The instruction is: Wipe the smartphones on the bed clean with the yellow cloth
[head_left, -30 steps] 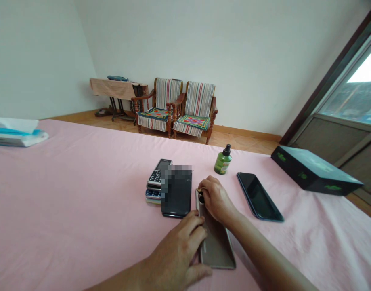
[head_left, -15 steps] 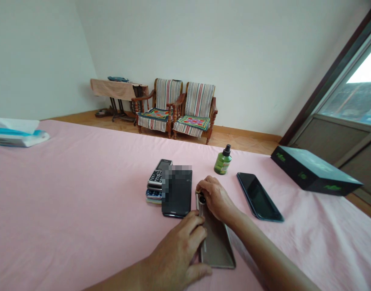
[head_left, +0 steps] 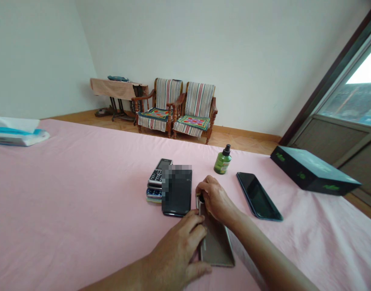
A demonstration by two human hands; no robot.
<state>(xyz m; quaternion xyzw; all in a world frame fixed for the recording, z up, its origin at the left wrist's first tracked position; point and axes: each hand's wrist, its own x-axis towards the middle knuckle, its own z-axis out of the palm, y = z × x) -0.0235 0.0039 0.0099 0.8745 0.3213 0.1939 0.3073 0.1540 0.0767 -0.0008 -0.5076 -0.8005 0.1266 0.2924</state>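
Observation:
A brownish-gold phone (head_left: 217, 244) lies back side up on the pink cloth, between both hands. My left hand (head_left: 181, 246) grips its left edge, fingers bent along the side and thumb near the bottom end. At the top end, my right hand (head_left: 214, 198) has its fingers closed on the upper left corner, over the round camera lens. What its fingertips pinch there is mostly hidden. Just left of the phone is a black phone (head_left: 179, 194), partly blurred out. It adjoins a small stack of keypad phones (head_left: 156, 178).
A green spray bottle (head_left: 222, 161) stands beyond my right hand. Farther right are a dark large-screen phone (head_left: 259, 196) and a black box (head_left: 314, 171). A tissue pack (head_left: 18, 133) lies at far left. Two wooden armchairs (head_left: 194, 103) stand beyond the pink cloth (head_left: 97, 194).
My right hand's fingers have shifted slightly at the phone's top corner and now cover more of the camera lens. My left hand stays in place.

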